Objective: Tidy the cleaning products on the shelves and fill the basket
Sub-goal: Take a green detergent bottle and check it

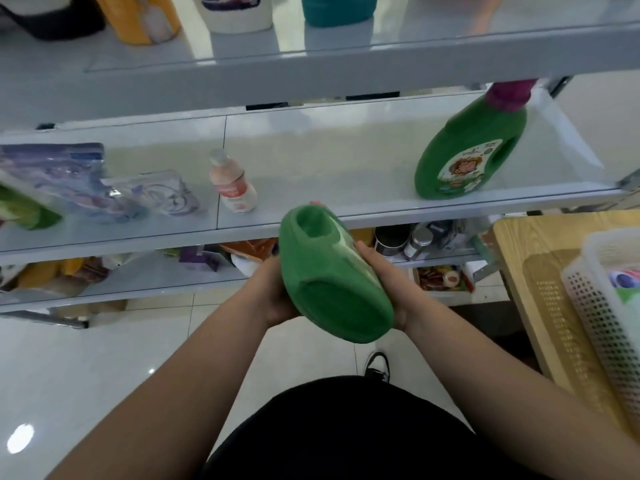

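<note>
A green detergent jug is held tipped on its side in front of the middle shelf, its base turned toward the camera; it is clasped between the left hand and the right hand, one pressed to each flank. The middle shelf is a pale glossy board; on it are seen a second green jug with a purple cap at the right, leaning, a small pink bottle near the centre, and clear printed pouches at the left. A white tiled floor is seen below, with light reflected in it; a wooden worktop stands at the right, and a white perforated basket rests on it, partly cut off by the frame edge, with something coloured inside that cannot be made out. The upper shelf carries containers cropped at the top; the lower shelf is crowded with packets and tins too blurred to identify; the held jug's cap is mostly hidden behind its body.
</note>
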`<action>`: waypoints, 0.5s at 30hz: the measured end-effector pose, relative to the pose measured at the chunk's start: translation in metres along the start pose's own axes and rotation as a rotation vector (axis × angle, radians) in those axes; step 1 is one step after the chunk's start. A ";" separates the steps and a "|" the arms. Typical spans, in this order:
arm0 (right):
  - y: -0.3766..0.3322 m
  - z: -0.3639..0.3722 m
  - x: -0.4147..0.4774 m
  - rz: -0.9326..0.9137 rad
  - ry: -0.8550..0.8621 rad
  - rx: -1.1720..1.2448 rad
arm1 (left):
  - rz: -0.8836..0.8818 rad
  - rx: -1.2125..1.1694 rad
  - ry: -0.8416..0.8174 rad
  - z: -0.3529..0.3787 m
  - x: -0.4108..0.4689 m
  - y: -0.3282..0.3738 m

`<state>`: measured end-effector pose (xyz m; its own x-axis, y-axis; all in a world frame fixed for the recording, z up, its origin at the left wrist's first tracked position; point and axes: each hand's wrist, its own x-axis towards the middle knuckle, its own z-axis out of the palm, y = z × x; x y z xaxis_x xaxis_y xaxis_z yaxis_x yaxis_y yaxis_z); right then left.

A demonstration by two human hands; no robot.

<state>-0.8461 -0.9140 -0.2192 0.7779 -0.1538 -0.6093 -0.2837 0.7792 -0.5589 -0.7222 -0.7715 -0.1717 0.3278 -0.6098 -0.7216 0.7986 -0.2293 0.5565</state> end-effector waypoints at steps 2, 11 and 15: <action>0.003 0.002 -0.003 -0.025 0.078 0.012 | 0.007 0.012 -0.018 -0.019 -0.008 -0.002; 0.033 0.022 -0.016 -0.441 0.289 -0.103 | 0.258 0.384 0.061 -0.083 -0.020 -0.037; 0.044 0.043 -0.023 -0.465 0.248 -0.033 | 0.466 0.454 0.164 -0.098 -0.027 -0.044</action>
<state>-0.8519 -0.8496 -0.2057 0.6709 -0.6211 -0.4052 0.0393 0.5754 -0.8169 -0.7170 -0.6707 -0.2176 0.6880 -0.6074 -0.3972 0.2755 -0.2878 0.9172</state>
